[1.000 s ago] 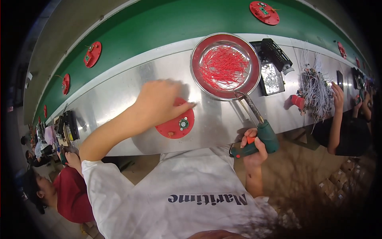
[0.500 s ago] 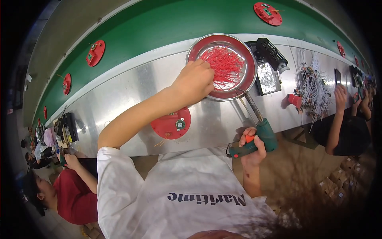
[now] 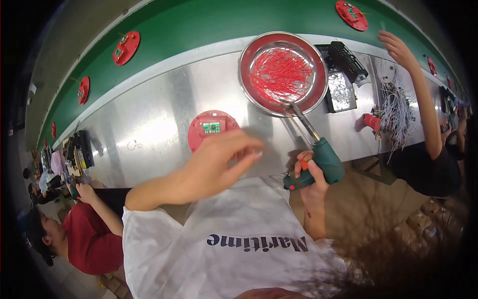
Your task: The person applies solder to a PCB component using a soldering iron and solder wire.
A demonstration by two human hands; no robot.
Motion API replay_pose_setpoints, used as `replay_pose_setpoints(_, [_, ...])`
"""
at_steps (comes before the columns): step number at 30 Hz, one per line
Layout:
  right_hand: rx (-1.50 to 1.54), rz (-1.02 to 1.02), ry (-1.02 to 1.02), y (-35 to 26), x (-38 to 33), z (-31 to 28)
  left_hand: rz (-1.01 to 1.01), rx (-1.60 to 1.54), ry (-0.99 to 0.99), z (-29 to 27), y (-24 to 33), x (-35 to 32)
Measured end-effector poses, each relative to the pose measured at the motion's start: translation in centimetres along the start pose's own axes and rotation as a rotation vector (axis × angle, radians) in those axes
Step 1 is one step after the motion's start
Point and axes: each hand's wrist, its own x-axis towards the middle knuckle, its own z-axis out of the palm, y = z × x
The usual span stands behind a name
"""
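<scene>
We see the left hand (image 3: 214,162) raised above the near edge of the shiny metal tabletop (image 3: 149,124), its grip narrow, thumb and fingertips pinched together; whether something small sits between them we cannot tell. Just beyond it on the tabletop lies a red round disc (image 3: 211,130) with a small green circuit board (image 3: 211,127) at its middle. The right hand (image 3: 311,174), to the right and near the tabletop's edge, has its grip wrapped around the handle of a green electric screwdriver (image 3: 318,164), whose metal bit points far toward a round metal bowl (image 3: 283,72) holding a heap of thin red wires (image 3: 281,74). Further right another person's arm (image 3: 416,84) reaches across toward a green belt (image 3: 209,22) that carries more red discs (image 3: 126,47)
</scene>
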Motion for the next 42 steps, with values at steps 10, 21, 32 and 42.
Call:
replay_pose_setpoints(10, [-0.135, 0.234, -0.337, 2.6, 1.4, 6.8, -0.363, -0.594, 0.33, 5.6, -2.2, -8.4])
replay_pose_setpoints(21, [-0.269, 0.182, -0.363, 4.5, 1.5, 8.2, -0.351, -0.647, 0.379, 6.3, -4.8, -10.0])
replay_pose_setpoints(32, [-0.461, 0.145, -0.387, 4.2, 1.3, 8.7, -0.296, -0.494, 0.425, 5.9, -6.0, -10.7])
replay_pose_setpoints(42, [-0.522, 0.121, -0.373, 3.5, 1.1, 8.0, -0.24, -0.175, 0.626, 5.1, -7.1, -11.0])
